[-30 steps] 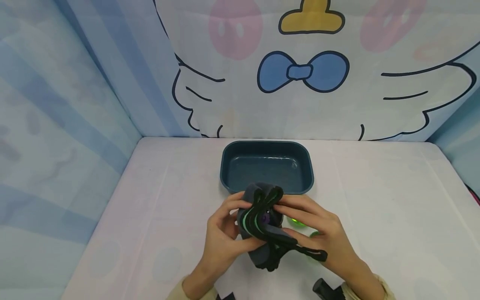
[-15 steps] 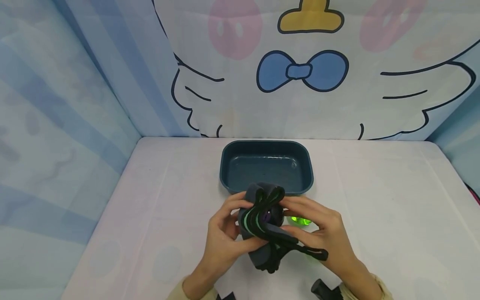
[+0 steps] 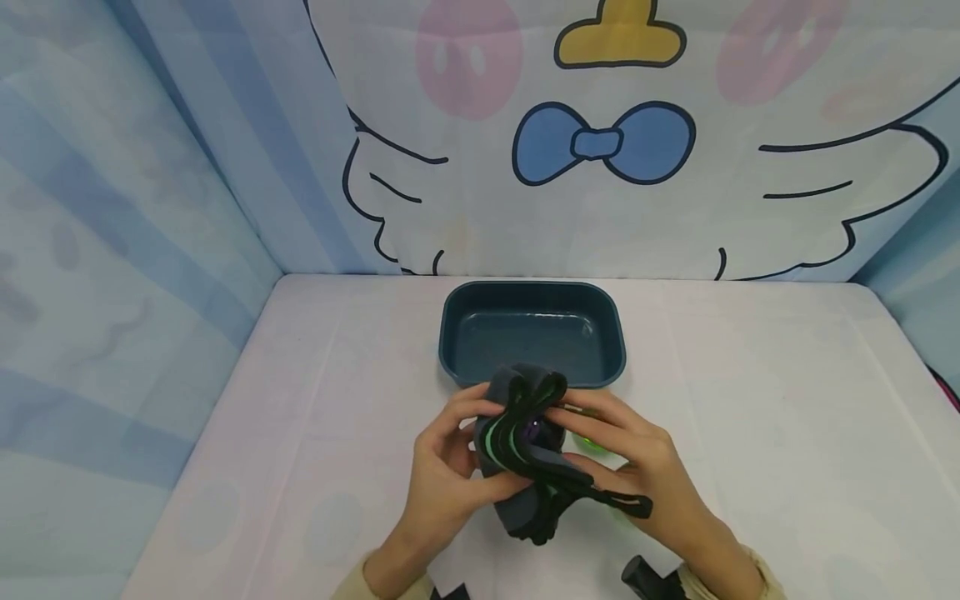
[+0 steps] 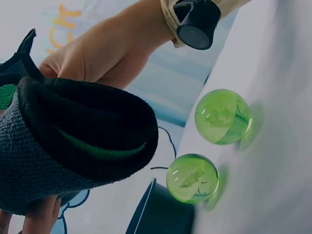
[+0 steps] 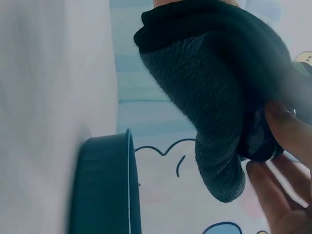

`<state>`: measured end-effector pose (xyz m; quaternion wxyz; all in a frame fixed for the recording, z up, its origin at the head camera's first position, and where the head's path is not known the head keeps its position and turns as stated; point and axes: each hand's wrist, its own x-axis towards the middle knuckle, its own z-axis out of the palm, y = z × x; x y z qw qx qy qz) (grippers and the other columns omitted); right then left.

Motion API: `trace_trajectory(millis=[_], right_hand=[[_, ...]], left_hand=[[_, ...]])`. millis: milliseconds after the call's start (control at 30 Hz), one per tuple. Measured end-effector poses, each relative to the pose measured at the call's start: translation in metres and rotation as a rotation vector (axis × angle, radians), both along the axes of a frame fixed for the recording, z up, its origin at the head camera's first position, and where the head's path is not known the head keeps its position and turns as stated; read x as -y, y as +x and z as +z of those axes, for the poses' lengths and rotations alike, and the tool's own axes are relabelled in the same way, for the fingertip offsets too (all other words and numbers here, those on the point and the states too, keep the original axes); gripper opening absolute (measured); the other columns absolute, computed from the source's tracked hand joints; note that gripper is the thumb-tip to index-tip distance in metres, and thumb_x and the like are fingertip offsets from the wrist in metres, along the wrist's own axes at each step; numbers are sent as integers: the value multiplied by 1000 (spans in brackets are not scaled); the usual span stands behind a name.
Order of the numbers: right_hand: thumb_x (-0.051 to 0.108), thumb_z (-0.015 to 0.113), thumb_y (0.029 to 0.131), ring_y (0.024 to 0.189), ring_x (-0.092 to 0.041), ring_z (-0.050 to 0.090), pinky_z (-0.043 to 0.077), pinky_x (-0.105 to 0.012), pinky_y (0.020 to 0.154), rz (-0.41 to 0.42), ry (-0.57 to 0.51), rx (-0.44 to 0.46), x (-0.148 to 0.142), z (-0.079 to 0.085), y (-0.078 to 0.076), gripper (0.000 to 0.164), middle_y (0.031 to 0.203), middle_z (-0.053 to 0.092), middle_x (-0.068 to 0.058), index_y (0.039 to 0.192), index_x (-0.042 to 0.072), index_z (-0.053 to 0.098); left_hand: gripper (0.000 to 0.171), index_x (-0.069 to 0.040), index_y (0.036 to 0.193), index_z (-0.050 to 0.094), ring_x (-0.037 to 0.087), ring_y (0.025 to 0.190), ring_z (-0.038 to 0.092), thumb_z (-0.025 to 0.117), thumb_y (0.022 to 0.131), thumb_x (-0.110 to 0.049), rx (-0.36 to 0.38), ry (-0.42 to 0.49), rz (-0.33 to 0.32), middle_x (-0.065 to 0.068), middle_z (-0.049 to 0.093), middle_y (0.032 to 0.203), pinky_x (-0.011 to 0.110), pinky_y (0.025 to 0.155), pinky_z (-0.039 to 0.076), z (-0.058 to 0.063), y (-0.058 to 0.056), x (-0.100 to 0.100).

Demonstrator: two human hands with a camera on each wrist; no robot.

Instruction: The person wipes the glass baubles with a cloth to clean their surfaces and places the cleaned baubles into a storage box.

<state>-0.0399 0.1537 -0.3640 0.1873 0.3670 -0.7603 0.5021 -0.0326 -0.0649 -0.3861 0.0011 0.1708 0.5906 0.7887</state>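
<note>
A folded dark grey cloth point(image 3: 517, 500) with black edging and green stripes is held up in front of the basin. My left hand point(image 3: 450, 467) grips its left side, thumb across the front and fingers behind. Against the cloth's right side sits a shiny dark ball point(image 5: 258, 134), partly covered by the fabric. My right hand point(image 3: 652, 467) holds this ball with its fingertips and thumb. Two clear green balls, one nearer point(image 4: 223, 117) and one farther point(image 4: 192, 179), rest on the table below; in the head view the right hand mostly hides them.
A dark teal basin point(image 3: 532, 333) stands on the white table point(image 3: 757, 433) just beyond the hands. Patterned cloth walls rise behind the table and at its left point(image 3: 135, 292). A black wrist camera point(image 3: 648, 577) is strapped at the right sleeve.
The right fingers shift slightly at the dark ball, away half a second ago and closer in again now. The left hand and cloth stay nearly still.
</note>
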Motion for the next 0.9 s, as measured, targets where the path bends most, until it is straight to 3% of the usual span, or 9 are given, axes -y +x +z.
trace_trajectory(millis=[200, 300, 467, 567, 700, 767, 900], right_hand=[[-5, 78, 79, 105, -5, 66, 59, -22, 83, -97, -27, 299, 5, 3, 6, 47, 118, 68, -10, 124, 1, 66], [-7, 77, 79, 105, -6, 66, 59, -22, 83, -127, -10, 349, 6, 5, 7, 49, 119, 68, -9, 125, 3, 66], [-8, 80, 76, 111, -10, 65, 56, -21, 90, -100, -5, 223, 3, 6, 6, 56, 126, 64, -9, 128, 4, 64], [6, 78, 84, 121, -11, 59, 50, -19, 99, -44, 14, 125, -2, 6, 4, 45, 133, 61, -7, 128, 5, 65], [21, 65, 96, 129, -14, 53, 46, -20, 104, 70, 11, -2, -5, 3, -1, 36, 137, 58, -9, 126, 2, 65], [19, 63, 97, 128, -16, 53, 48, -20, 103, 103, -8, -47, -4, 2, -4, 35, 136, 59, -12, 125, -2, 65], [17, 68, 93, 124, -12, 56, 49, -18, 101, 41, -20, 9, -4, 0, -1, 36, 132, 62, -10, 125, -1, 66]], left_hand=[[55, 5, 118, 58, 23, 107, 61, 81, 69, 11, 7, -22, 0, 17, 46, 141, 35, 84, 61, 0, -1, 1], [54, 3, 118, 59, 21, 105, 61, 82, 69, 11, 4, -16, 6, 17, 45, 141, 35, 85, 60, -1, -1, 1], [53, -1, 118, 61, 19, 101, 61, 83, 70, 8, 6, -7, 19, 17, 45, 141, 34, 84, 61, -2, -1, 0], [52, -1, 118, 61, 19, 100, 62, 82, 71, 8, 4, 2, 18, 18, 44, 141, 35, 83, 61, -3, -1, 0], [52, 0, 118, 61, 19, 101, 62, 82, 71, 8, 11, 5, 16, 19, 43, 142, 34, 82, 61, -2, 0, 0], [52, 1, 119, 60, 18, 102, 61, 82, 71, 8, 15, 0, 13, 19, 43, 143, 33, 83, 61, -2, 1, 0], [55, 5, 121, 58, 18, 102, 61, 80, 71, 10, 10, -28, 6, 18, 44, 143, 34, 85, 61, 0, 2, -1]])
